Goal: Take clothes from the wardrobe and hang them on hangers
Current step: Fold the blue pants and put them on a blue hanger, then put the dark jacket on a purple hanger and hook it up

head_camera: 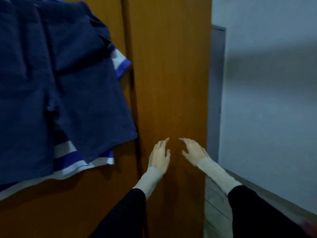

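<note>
A brown wooden wardrobe door (171, 74) fills the middle of the view and stands closed. Dark navy shorts (56, 83) hang in front of the left door, over a blue-and-white striped garment (80, 162) whose hem and sleeve show beneath and beside them. No hanger is visible. My left hand (160, 156) and my right hand (193, 152) are stretched out side by side toward the lower part of the right door, fingers spread, holding nothing. Whether the fingertips touch the wood I cannot tell.
A pale wall (267, 100) runs along the right, with a grey door frame (216, 83) next to the wardrobe's edge. A strip of light floor (214, 212) shows between the wardrobe and the wall at the bottom right.
</note>
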Available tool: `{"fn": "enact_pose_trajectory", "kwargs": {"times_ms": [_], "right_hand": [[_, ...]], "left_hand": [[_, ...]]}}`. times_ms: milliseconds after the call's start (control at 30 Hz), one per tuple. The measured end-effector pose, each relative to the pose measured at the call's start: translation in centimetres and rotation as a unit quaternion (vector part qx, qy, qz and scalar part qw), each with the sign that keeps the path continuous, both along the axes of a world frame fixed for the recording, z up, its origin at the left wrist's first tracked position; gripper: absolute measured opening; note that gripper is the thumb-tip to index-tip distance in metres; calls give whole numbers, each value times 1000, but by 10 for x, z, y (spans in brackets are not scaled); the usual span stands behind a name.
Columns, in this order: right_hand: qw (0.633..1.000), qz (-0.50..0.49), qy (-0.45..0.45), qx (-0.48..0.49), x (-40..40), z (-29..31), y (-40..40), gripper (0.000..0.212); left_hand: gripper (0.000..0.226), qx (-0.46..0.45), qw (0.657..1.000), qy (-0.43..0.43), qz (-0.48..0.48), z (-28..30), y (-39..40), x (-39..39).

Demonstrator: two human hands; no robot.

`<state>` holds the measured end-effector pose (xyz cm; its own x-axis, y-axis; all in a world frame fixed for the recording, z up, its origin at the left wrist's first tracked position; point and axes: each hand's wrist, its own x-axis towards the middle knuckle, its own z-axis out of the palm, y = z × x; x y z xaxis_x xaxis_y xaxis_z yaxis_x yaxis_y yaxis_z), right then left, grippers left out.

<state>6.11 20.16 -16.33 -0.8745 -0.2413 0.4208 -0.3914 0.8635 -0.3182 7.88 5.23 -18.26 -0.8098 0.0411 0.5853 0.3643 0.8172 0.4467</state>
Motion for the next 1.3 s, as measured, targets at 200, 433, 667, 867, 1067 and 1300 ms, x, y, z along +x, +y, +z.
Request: {"fn": "enact_pose_trajectory", "kwargs": {"times_ms": [200,433,667,867,1067,1300], "right_hand": [[991,-112,-73,-5,10,-43,104,53],[958,-253,-131,-31,60,-74,202,54],[916,-356,-179,-41,123,-99,268,50],[885,-418,-199,-49,169,-121,307,48],[870,-426,-247,-36,196,-148,351,48],[863,-411,-294,-34,211,-170,419,49]], "left_hand": [[48,14,990,-86,-115,-49,97,-21],[48,21,943,-169,-287,-96,199,-21],[48,30,887,-219,-405,-133,286,-2],[46,15,846,-242,-476,-158,344,30],[44,27,822,-282,-494,-185,394,54],[42,31,813,-329,-479,-208,466,70]]}}
